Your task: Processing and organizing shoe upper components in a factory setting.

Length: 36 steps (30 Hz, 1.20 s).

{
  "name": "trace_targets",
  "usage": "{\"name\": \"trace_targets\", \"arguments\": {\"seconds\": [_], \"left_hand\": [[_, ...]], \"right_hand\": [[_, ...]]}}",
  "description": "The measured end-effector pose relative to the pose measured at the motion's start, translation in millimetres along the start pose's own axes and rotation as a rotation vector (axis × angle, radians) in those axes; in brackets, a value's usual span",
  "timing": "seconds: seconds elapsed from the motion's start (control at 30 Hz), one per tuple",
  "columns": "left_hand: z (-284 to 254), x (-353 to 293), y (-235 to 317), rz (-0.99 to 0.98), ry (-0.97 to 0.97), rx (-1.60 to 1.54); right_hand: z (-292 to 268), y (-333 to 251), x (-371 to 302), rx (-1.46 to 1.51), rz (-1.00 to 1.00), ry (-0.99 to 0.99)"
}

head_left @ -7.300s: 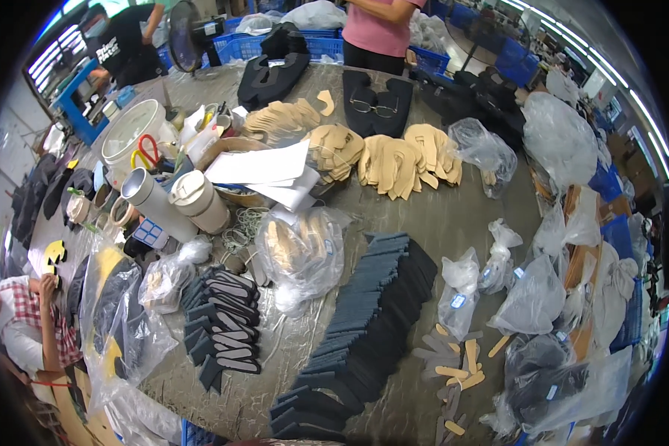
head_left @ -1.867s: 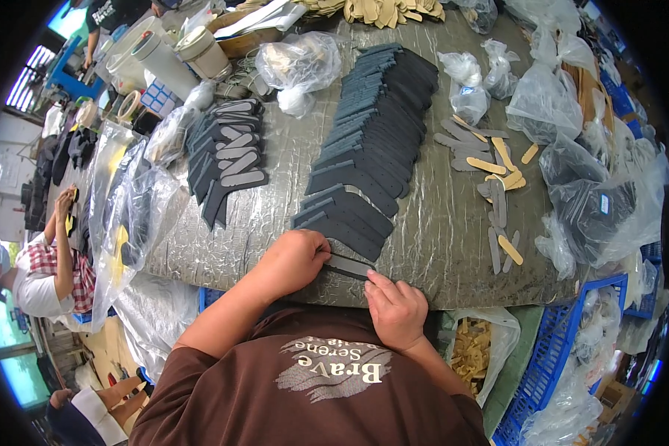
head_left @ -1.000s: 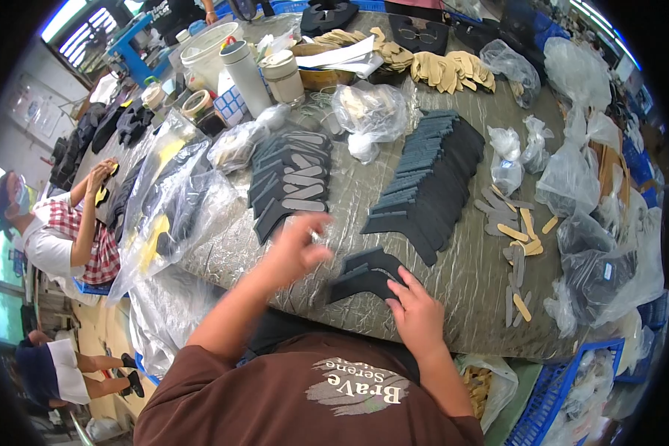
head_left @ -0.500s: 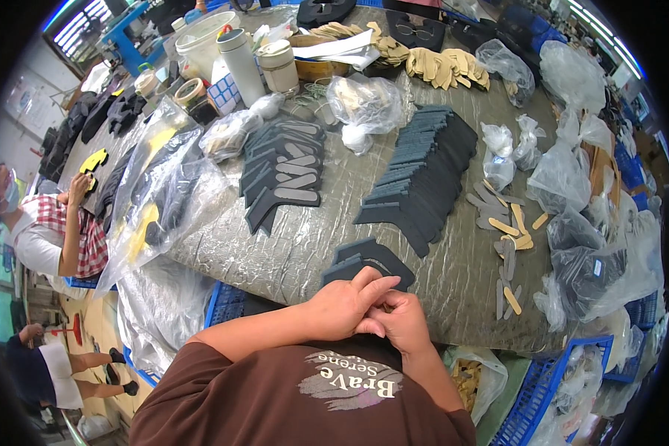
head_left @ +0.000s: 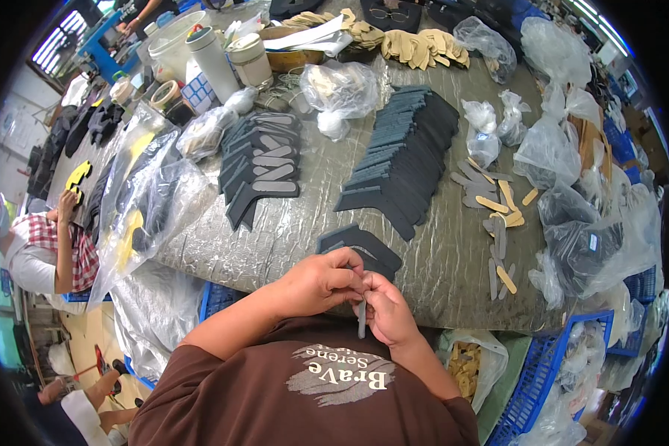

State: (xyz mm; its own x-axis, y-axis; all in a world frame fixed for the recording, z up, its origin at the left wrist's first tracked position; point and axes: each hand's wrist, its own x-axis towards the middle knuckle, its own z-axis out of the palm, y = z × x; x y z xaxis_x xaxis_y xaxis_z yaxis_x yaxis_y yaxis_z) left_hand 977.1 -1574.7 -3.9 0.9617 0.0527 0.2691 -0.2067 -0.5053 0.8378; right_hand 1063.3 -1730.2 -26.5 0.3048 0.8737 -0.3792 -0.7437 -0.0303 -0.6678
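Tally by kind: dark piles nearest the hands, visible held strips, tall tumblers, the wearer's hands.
Dark piles: left pile, middle pile, front pile: 3
Held strip: 1
Tumbler: 1
Left hand and right hand: 2
Total: 7

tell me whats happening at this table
A person's left hand and right hand come together, pinching a thin grey strip. Just beyond lie a few dark bent pieces, with a long overlapping row of dark pieces farther back. Left of it is a smaller dark stack topped with grey strips; loose tan and grey strips lie to the right. At far left, a co-worker handles yellow and black pieces.
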Motion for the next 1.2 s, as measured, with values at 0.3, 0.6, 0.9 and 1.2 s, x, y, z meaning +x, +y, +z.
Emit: {"name": "trace_targets", "arguments": {"seconds": [0.3,0.6,0.9,1.2], "left_hand": [[-16,-2,-19,-0.64,0.372,-0.187],[-5,26,-30,-0.68,0.015,0.003],[3,31,-33,-0.762,-0.009,0.021],[6,29,-32,-0.732,0.004,0.053]], "right_hand": [[-62,-26,-12,0.453,-0.491,0.23],[-46,14,-28,-1.712,-0.836,0.436],[-49,12,-26,-1.694,-0.869,0.402],[-54,16,-23,-1.725,-0.939,0.384]]}}
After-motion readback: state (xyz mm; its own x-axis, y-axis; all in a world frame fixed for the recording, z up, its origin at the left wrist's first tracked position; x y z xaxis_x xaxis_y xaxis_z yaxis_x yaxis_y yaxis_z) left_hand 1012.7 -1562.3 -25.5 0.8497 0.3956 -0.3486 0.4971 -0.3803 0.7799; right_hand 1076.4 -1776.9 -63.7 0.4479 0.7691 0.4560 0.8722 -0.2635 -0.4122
